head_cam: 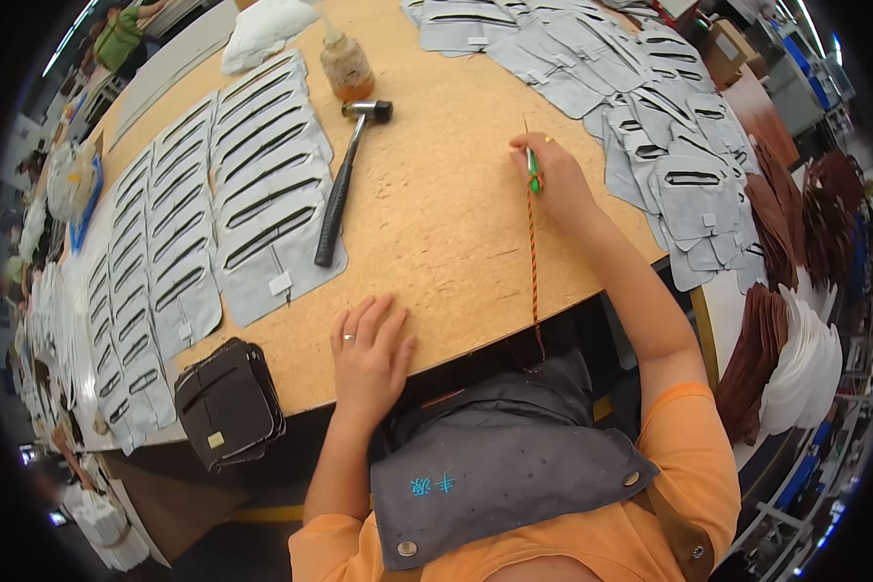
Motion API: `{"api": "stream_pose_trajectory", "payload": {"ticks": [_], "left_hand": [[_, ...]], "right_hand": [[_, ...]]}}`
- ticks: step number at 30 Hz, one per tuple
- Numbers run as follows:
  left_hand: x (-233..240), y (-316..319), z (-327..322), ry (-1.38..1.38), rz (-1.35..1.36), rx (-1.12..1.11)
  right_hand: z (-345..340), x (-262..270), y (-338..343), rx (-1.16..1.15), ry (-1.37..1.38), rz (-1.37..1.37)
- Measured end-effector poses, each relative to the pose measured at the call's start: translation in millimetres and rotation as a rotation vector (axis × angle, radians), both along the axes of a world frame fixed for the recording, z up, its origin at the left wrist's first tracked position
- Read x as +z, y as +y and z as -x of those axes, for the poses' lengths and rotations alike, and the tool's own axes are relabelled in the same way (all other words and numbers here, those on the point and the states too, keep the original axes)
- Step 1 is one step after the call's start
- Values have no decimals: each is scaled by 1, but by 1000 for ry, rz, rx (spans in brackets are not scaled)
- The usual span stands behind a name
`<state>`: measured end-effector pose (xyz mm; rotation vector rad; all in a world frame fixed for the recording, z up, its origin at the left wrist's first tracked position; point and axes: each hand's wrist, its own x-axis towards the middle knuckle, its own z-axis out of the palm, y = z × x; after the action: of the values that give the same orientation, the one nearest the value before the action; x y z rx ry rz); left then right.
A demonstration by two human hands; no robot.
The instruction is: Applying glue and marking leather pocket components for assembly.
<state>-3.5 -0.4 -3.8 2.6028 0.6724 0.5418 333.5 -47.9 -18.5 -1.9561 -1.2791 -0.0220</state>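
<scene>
My right hand (556, 174) holds a slim green-handled tool (533, 171) over the wooden tabletop (436, 240), its thin pointed tip facing away from me. From the handle an orange-and-black braided cord (533, 262) runs down past the table's front edge to my lap. My left hand (369, 349) lies palm down near that edge, empty, thumb apart from the fingers. Beyond it, a mallet (345, 174) with a black grip and metal head lies partly over a row of grey fabric pieces (269, 196) with dark-edged slots.
More grey pieces lie in rows (182, 225) at left and piles (553, 58) at right. A bottle of amber liquid (348, 69) stands behind the mallet. Dark brown pieces (229, 407) overhang the front edge. Brown bundles (753, 356) hang right. A person (120, 44) is far left.
</scene>
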Motion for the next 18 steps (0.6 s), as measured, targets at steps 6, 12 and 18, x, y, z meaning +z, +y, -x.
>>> {"api": "stream_pose_trajectory", "payload": {"ticks": [6,12,18], "left_hand": [[-7,1,-13,-31,8,2],[-6,-1,-14,-71,13,42],[-5,-2,-11,-99,-27,5]], "right_hand": [[-104,7,34,-293,-457,287],[-121,0,47,-233,-586,598],[-77,29,12,-79,-302,-71]]}}
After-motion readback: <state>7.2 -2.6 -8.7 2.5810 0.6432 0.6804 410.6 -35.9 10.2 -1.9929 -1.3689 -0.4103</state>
